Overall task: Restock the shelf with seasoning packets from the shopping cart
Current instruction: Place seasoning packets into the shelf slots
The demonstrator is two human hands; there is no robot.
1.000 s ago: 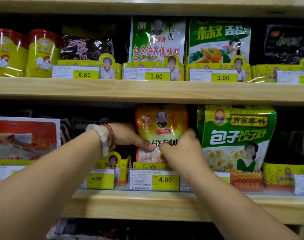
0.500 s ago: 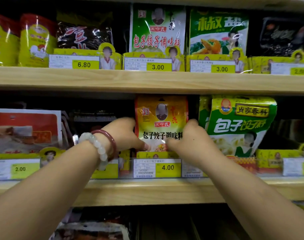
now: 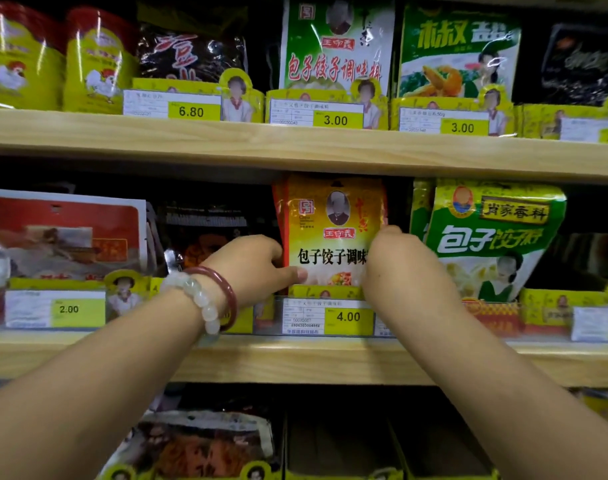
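Yellow-and-orange foil marks the seasoning packet (image 3: 332,233), which stands upright on the middle shelf (image 3: 295,358), just behind the 4.00 price tag (image 3: 347,317) at the front edge and beside the green dumpling-seasoning pouch (image 3: 496,237). The packet's left edge is pinched by the left hand (image 3: 257,265), thumb on the front face and fingers behind; its right edge is held by the right hand (image 3: 403,265), with fingers curled round it. The step is judged to be seating and squaring the packet. It would be done well if both edges were pressed back evenly, the base set down behind the yellow front lip (image 3: 325,292), and the face kept flat and readable before the grip is let go; the green pouch should not be nudged. Compared with half a second ago, the hands remain at the same edges, while the view has drawn nearer and more of the packet's printed characters are uncovered.
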